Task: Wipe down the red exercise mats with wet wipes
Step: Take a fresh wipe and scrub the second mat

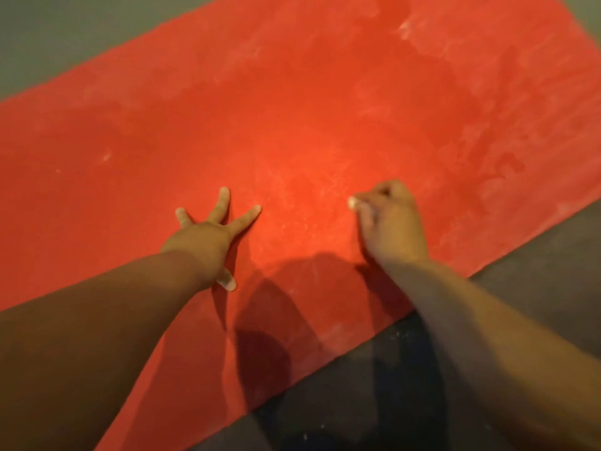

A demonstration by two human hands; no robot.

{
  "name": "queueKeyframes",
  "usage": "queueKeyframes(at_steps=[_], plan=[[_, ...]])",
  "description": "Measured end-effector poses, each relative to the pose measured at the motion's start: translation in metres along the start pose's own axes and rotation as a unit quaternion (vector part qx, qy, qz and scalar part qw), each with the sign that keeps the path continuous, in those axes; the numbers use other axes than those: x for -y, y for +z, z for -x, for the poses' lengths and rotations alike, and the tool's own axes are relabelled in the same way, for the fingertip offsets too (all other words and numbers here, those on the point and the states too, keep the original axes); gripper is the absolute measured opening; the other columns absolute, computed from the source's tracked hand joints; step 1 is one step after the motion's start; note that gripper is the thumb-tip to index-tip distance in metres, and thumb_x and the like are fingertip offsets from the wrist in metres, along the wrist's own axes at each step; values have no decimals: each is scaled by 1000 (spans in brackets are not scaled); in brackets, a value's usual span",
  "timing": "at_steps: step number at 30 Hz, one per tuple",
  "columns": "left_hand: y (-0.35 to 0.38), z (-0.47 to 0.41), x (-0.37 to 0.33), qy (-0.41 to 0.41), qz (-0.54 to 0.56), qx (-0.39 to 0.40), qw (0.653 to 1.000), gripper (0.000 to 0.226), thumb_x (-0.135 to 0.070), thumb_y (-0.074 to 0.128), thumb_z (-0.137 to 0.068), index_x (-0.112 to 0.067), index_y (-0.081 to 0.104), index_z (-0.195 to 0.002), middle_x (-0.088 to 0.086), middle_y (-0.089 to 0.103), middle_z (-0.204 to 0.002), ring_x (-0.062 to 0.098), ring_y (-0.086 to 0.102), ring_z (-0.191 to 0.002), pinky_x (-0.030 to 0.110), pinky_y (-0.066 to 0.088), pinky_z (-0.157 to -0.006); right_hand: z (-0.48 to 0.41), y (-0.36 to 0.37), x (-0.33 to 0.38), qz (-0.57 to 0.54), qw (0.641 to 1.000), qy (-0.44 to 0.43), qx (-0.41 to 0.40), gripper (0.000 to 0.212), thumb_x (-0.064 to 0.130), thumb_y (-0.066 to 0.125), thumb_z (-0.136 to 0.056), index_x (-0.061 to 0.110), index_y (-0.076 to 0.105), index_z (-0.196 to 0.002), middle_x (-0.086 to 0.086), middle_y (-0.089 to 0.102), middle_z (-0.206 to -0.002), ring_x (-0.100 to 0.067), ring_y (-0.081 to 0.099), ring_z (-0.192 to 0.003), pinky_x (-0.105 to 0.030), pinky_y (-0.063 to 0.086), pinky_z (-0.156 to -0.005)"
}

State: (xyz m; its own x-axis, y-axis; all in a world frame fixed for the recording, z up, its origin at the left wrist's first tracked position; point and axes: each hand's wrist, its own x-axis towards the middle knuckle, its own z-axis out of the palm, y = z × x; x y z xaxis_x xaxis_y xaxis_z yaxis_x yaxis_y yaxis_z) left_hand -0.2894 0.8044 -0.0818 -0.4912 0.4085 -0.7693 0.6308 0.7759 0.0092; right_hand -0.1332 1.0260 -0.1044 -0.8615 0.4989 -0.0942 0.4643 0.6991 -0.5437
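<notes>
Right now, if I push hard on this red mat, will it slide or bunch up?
Probably floppy: the red mat lies thin and flat on the floor, so a lifted edge would likely droop. It may creep under a hard push; your left hand, fingers spread, presses it down, which should help. Its matte, smeared surface looks grippy.

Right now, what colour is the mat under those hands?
Bright red with pale smears; the mat shows best in the head view.
</notes>
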Motion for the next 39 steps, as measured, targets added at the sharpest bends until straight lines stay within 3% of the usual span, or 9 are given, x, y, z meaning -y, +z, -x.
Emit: queueKeyframes(at_steps=[2, 11, 18, 22, 26, 29, 35, 37, 39], plan=[[-1, 1, 0, 3, 1, -3, 1000, 135, -28, 88, -62, -68, -27, -122, -17, -40, -147, 60, -5, -135, 61, 32, -101, -9, -5, -2, 58, 996, 20, -57, 17, 5, 58, -86, 1, 72, -96, -19, 58, -89, -34, 56, -88, -41, 45, -81], [4, 4, 8, 9, -2, -34, 999, 130, -37, 88, -59, -59, -10, -140, -16, -27, -154, 57, 2, -138, 61, 33, -101, 130, 62, 74, -34, 933, -308, 183, 16, 23, 57, -88, 17, 71, -86, 2, 65, -96, -19, 57, -88, -32, 48, -75], [25, 22, 15, 0, 45, -66, 997, 117, -42, 84, -66, -48, 1, -148, 5, -16, -159, 46, 2, -143, 55, 24, -113, 49, 0, -9, 36, 998, 1, -45, 16, 5, 62, -83, 6, 74, -93, -15, 62, -97, -37, 56, -94, -37, 45, -86], [56, 50, 31, 2, -9, -28, 1000, 128, -45, 84, -64, -53, -19, -140, 4, -26, -156, 48, -1, -142, 52, 23, -112, 96, 23, 30, 38, 994, -80, 60, 24, 13, 52, -87, 9, 71, -102, -10, 64, -111, -30, 57, -104, -24, 44, -83], [65, 59, 37, -4, -5, -18, 1000, 130, -44, 85, -64, -59, -30, -124, -1, -32, -154, 48, -4, -142, 54, 24, -110, 168, 44, 73, -43, 942, -257, 210, 24, 14, 49, -85, 15, 72, -90, -2, 66, -98, -24, 61, -90, -32, 51, -83], [60, 55, 31, -12, -15, -11, 1000, 134, -39, 87, -63, -61, -29, -127, 2, -33, -153, 52, -1, -140, 56, 29, -107, 148, 31, 50, -18, 955, -245, 169, 12, 15, 61, -81, 15, 72, -81, -3, 68, -92, -26, 62, -87, -35, 49, -81], [57, 51, 28, -17, -21, -10, 1000, 137, -35, 88, -61, -62, -28, -129, 3, -33, -153, 55, 2, -139, 58, 34, -105, 103, -18, -31, 48, 993, 98, -39, 6, 5, 58, -85, 5, 64, -88, -15, 56, -97, -31, 54, -95, -31, 37, -84], [56, 51, 29, -14, -26, -17, 999, 138, -37, 89, -59, -63, -31, -124, 3, -32, -153, 54, 6, -138, 57, 35, -105, 108, -9, -13, 68, 994, 75, -38, 5, 5, 61, -85, 5, 65, -88, -15, 58, -98, -31, 56, -94, -32, 37, -85], [56, 52, 29, -13, -29, -23, 999, 139, -38, 89, -58, -64, -32, -121, 2, -31, -153, 54, 7, -138, 57, 37, -103, 127, 14, 19, 73, 992, -97, 22, 8, 6, 68, -79, 4, 69, -87, -15, 64, -94, -33, 61, -91, -34, 42, -86]])
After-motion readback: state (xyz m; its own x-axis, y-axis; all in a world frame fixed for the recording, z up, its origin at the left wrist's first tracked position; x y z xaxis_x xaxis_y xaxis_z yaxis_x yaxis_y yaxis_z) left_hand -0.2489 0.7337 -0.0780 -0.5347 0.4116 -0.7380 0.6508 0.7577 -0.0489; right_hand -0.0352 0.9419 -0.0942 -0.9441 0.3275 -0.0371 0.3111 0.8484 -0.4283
